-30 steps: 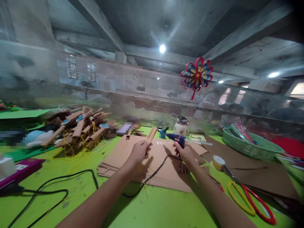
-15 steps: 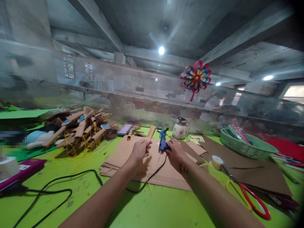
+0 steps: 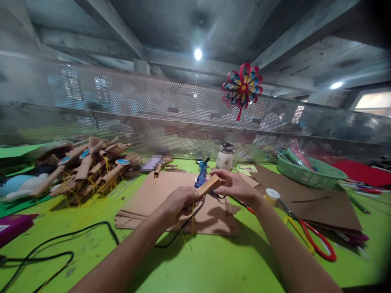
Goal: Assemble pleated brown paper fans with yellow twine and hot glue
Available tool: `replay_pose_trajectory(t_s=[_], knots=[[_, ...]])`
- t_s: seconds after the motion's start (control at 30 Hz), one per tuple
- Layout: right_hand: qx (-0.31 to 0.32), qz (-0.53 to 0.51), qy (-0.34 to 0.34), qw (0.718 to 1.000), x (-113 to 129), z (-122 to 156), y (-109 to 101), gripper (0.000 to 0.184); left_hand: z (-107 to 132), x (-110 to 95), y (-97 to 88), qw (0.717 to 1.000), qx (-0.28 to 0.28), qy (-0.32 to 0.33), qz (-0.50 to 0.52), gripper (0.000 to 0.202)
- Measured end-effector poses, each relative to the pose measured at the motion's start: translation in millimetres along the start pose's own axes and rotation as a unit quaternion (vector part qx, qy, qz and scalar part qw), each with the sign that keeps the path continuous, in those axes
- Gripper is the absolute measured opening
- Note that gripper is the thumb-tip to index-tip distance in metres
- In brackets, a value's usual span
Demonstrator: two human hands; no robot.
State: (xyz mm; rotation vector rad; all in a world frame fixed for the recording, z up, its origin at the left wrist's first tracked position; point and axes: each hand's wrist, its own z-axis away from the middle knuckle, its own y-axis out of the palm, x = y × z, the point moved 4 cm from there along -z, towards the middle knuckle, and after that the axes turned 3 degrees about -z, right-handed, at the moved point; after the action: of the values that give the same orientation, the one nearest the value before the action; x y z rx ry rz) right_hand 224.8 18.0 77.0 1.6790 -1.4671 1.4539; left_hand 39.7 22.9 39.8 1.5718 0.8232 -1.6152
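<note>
My left hand (image 3: 180, 202) is closed round the lower end of a rolled brown paper stick (image 3: 209, 185) with yellow strands hanging from it. My right hand (image 3: 236, 186) pinches the stick's upper end. Both hands hover over a stack of brown cardboard sheets (image 3: 159, 195) on the green table (image 3: 195, 260). Just behind the stick a blue glue gun (image 3: 201, 177) rests on the cardboard, its black cord (image 3: 91, 230) running left across the table.
A heap of finished paper sticks (image 3: 88, 165) lies at the left. A white jar (image 3: 225, 156) stands at the back. A green basket (image 3: 308, 173), a tape roll (image 3: 270, 195), red-and-yellow scissors (image 3: 308, 236) and brown sheets (image 3: 320, 207) lie right. A pinwheel (image 3: 241, 86) hangs on the mesh screen.
My right hand set the glue gun down on the cardboard and moved to the stick's upper end. My left hand tilted the stick toward the right. The view shifted slightly.
</note>
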Motion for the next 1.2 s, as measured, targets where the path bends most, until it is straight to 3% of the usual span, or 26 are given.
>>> replay_pose_trajectory(t_s=[0.2, 0.6, 0.93, 1.07, 1.2], knots=[[-0.022, -0.038, -0.015, 0.999, -9, 2, 2, 0.025, 5, -4, 6.4, 0.999, 0.032, -0.032, -0.012, 0.021], [-0.022, -0.013, -0.036, 0.999, 7, 11, 6, 0.02, 7, 0, 3.2, 0.983, 0.104, -0.109, 0.101, 0.022], [-0.041, -0.039, -0.054, 0.997, 6, 11, 3, 0.014, 8, 0, 8.6, 0.978, 0.139, -0.099, 0.122, 0.021], [-0.049, -0.041, -0.063, 0.996, 4, 10, 2, 0.013, 7, 0, 10.8, 0.967, 0.162, -0.116, 0.159, 0.032], [-0.049, 0.018, -0.091, 0.995, 3, 11, 0, 0.007, 7, 2, 12.3, 0.969, 0.148, -0.134, 0.148, 0.037]])
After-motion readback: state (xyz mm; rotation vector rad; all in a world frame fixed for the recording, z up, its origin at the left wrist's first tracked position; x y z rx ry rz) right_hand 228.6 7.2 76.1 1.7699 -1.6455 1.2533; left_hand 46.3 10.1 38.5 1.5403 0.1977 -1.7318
